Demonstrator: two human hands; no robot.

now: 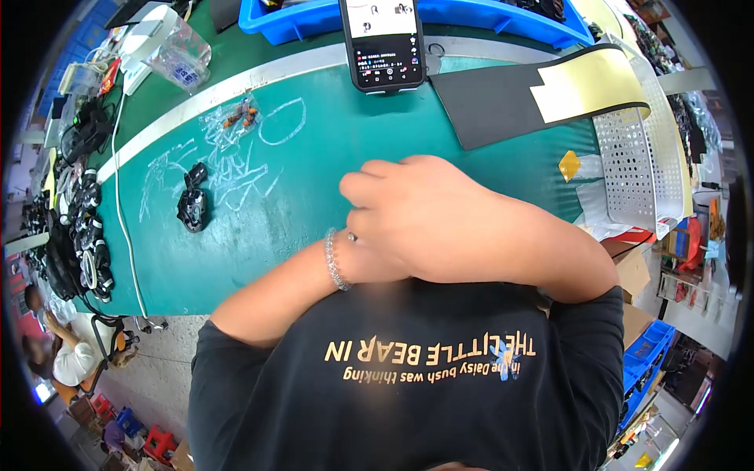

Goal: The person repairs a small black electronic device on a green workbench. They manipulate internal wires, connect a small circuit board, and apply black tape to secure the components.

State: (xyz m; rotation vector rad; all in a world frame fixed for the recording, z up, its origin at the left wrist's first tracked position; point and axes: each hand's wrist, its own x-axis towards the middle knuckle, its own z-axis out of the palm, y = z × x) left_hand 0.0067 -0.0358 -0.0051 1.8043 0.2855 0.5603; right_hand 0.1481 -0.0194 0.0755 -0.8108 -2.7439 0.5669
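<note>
My right hand (420,208) lies across my left hand in front of my chest, its fingers curled. Whatever those fingers hold, if anything, is out of sight. Of my left hand (369,261) only the back near the wrist shows; its fingers are hidden under the right hand. A clear beaded bracelet (336,261) circles the left wrist, and a small shiny spot sits between the hands. To their left, a small black plastic part (192,208) rests on the green table mat (290,212). Beyond it is a clear bag (236,118) with orange-and-black pieces.
A phone (383,47) stands upright at the far side before a blue bin (479,25). A black foam sheet (491,106) and a perforated metal basket (628,169) are at right. Black parts and cables (90,243) crowd the left edge. A clear jug (177,51) stands far left.
</note>
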